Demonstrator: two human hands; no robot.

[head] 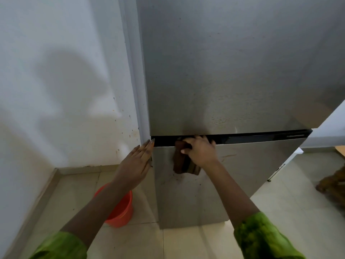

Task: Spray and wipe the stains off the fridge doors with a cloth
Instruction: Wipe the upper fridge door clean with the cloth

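a brown cloth (183, 161) is gripped in the right hand (200, 151) and pressed against the top of the lower fridge door (242, 165), with its upper fold pushed into the dark gap (261, 137) between the two doors. the fingers are curled around the bunched cloth while the rest hangs loose below the palm. the left hand (135, 163) is held flat with fingers straight and together, laid against the left edge of the fridge near the gap, holding nothing. streaks, seemingly damp, can be seen on the upper fridge door (233, 71), and dark specks and a faint smear remain on the lower door around and beside the cloth. no spray bottle is in view. an orange bucket (121, 212) stands on the floor (280, 212) beside the fridge.

the step in hand appears to be wiping along the seam. the cloth would best be kept folded over the fingertips and drawn sideways along the gap with steady pressure, then worked downward over the specks. the door should be steadied by the flat hand so it is not pulled open.
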